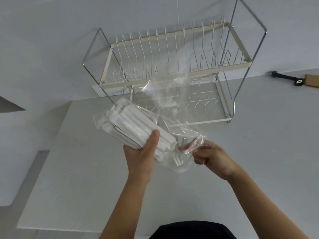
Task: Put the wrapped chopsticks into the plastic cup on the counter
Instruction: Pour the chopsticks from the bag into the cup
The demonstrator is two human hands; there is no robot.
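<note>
A bundle of wrapped chopsticks (pixel 138 125) is gripped in the left hand (pixel 143 156), thumb laid across the top. The clear plastic bag (pixel 172 107) around the bundle is pinched by the right hand (pixel 208 157). Below and between both hands, a plastic cup (pixel 181 165) stands on the counter (pixel 86 187). Beyond the hands, a two-tier dish rack (pixel 172 66) is seen.

Your left hand (pixel 140 152) sits just left of centre, forearm rising from 6 o'clock, thumb up toward 12 and pressed over the bundle of wrapped chopsticks (pixel 138 125), fingers curled beneath it. Your right hand (pixel 211 157) lies at its 3 o'clock, forearm entering from 5 o'clock, knuckles up, fingertips pointing to 9 and pinching the edge of the clear plastic bag (pixel 172 107).
</note>
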